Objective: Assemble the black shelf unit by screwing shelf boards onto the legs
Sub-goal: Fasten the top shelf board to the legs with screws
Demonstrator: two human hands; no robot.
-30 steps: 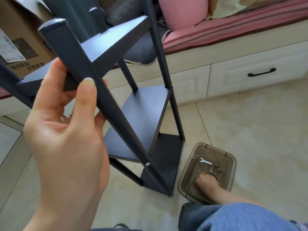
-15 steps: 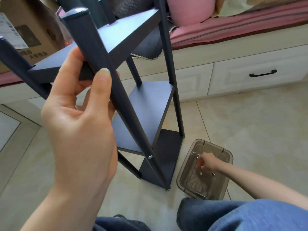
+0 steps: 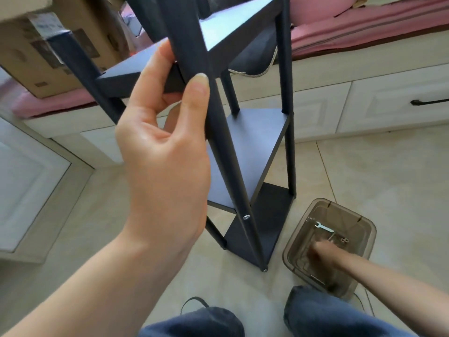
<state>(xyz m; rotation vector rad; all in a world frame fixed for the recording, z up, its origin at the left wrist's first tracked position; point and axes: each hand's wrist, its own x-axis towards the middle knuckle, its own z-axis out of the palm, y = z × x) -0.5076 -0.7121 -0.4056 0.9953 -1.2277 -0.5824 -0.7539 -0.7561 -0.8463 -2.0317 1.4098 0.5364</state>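
Observation:
The black shelf unit point(image 3: 255, 142) stands on the tiled floor with three boards fixed between its legs. My left hand point(image 3: 165, 152) grips the near leg point(image 3: 218, 132) just under the top board point(image 3: 233, 27), thumb in front and fingers behind. A silver screw point(image 3: 246, 217) sits in that leg at the middle board. My right hand point(image 3: 320, 254) reaches down into a brown see-through box point(image 3: 364, 222) to the right of the unit. That hand is blurred and its fingers are hidden. A small wrench point(image 3: 324, 227) and small metal parts point(image 3: 343, 239) lie in the box.
A cardboard box point(image 3: 48, 52) sits on a pink cushioned bench point(image 3: 364, 27) behind the unit. White drawers point(image 3: 388, 100) with a black handle point(image 3: 428, 101) run below it. My knees in blue trousers point(image 3: 328, 317) are at the bottom edge.
My right hand has moved toward the near end of the brown box, uncovering the wrench. My left hand keeps its hold on the leg, and the view has shifted to the left.

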